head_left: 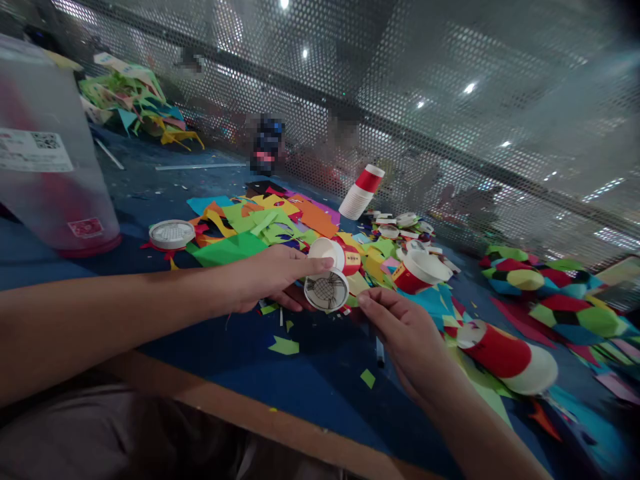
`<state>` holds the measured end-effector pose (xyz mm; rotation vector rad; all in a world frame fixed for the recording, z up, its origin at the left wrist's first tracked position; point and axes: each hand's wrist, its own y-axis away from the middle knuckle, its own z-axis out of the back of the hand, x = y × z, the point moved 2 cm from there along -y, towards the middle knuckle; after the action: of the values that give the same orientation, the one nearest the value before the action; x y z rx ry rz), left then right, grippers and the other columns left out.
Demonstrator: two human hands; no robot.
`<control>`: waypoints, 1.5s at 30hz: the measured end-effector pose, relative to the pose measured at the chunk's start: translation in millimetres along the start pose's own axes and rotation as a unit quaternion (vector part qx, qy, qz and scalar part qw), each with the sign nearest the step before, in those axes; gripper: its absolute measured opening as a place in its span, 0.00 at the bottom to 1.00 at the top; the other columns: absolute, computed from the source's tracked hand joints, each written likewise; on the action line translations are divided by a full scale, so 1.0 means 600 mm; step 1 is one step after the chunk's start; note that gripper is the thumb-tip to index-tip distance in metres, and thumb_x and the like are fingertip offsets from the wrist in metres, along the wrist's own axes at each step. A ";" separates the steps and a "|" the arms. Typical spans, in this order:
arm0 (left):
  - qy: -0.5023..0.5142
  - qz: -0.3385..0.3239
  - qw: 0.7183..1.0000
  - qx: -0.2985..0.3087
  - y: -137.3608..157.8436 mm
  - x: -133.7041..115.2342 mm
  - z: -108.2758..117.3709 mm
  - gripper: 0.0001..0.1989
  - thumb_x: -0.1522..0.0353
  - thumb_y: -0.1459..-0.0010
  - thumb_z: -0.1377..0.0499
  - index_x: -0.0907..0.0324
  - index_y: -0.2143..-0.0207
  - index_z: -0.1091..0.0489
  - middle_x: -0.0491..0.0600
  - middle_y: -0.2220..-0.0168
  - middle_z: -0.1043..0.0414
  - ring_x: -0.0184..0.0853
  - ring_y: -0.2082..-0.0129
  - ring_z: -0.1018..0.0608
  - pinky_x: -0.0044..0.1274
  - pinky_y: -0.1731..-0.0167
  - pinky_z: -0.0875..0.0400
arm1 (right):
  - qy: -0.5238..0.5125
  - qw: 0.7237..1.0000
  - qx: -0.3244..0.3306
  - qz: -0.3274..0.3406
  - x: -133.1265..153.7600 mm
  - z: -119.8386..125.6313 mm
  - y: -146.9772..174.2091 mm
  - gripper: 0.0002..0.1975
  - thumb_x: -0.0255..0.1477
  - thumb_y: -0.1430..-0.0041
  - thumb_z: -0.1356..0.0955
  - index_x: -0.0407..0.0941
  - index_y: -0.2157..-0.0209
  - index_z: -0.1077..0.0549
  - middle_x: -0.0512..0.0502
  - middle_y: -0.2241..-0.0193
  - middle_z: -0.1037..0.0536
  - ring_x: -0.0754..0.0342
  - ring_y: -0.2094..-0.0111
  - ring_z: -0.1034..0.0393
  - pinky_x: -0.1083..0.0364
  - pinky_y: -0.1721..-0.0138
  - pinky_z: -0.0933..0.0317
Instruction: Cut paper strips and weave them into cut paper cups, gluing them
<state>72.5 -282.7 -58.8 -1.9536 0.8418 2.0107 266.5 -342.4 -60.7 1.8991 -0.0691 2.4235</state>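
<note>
My left hand (280, 273) is closed on a white paper disc (327, 291) with a raised rim, thumb on its upper edge. A netted pattern is drawn in dark lines on the disc's face. Directly behind it lies a red and white paper cup (350, 259); whether my hand also touches this cup, I cannot tell. My right hand (400, 327) is just right of the disc, thumb and forefinger pinched together. What they hold, if anything, is too small to make out. Beneath that hand a dark pen-like stick (381, 352) shows on the blue table.
Coloured paper scraps (270, 217) cover the table's middle. Beyond them leans a stack of paper cups (361, 193). More cups (505, 357) lie at right, near multicoloured paper shapes (575, 313). A large translucent cup (50, 193) stands at left, beside another drawn disc (172, 235). Perforated metal panels rise behind.
</note>
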 end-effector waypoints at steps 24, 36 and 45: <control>-0.024 0.007 0.999 -0.031 0.002 -0.009 -0.004 0.23 0.51 0.47 0.37 0.61 0.61 0.24 0.53 0.66 0.19 0.39 0.67 0.20 0.24 0.69 0.29 | -0.012 0.999 -0.009 -0.036 0.007 -0.017 0.006 0.16 0.42 0.49 0.27 0.44 0.73 0.29 0.55 0.83 0.26 0.59 0.82 0.31 0.60 0.78 0.37; -0.038 -0.007 0.999 0.011 -0.001 -0.004 -0.002 0.21 0.53 0.51 0.35 0.58 0.61 0.27 0.48 0.65 0.21 0.35 0.68 0.21 0.22 0.70 0.30 | -0.161 0.984 0.007 -0.080 0.004 -0.012 -0.003 0.15 0.32 0.61 0.21 0.44 0.73 0.27 0.48 0.77 0.18 0.55 0.75 0.22 0.59 0.71 0.29; -0.040 -0.053 0.995 0.077 -0.001 -0.007 -0.003 0.20 0.54 0.53 0.33 0.58 0.65 0.30 0.47 0.63 0.25 0.36 0.62 0.23 0.23 0.68 0.28 | 0.351 0.795 -0.127 0.478 0.031 0.009 0.029 0.08 0.18 0.43 0.31 0.46 0.66 0.24 0.45 0.67 0.17 0.51 0.65 0.21 0.54 0.61 0.27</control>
<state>75.1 -282.1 -54.7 -1.7843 0.8284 1.8909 266.1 -359.8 -41.4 0.7610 -1.5318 3.2567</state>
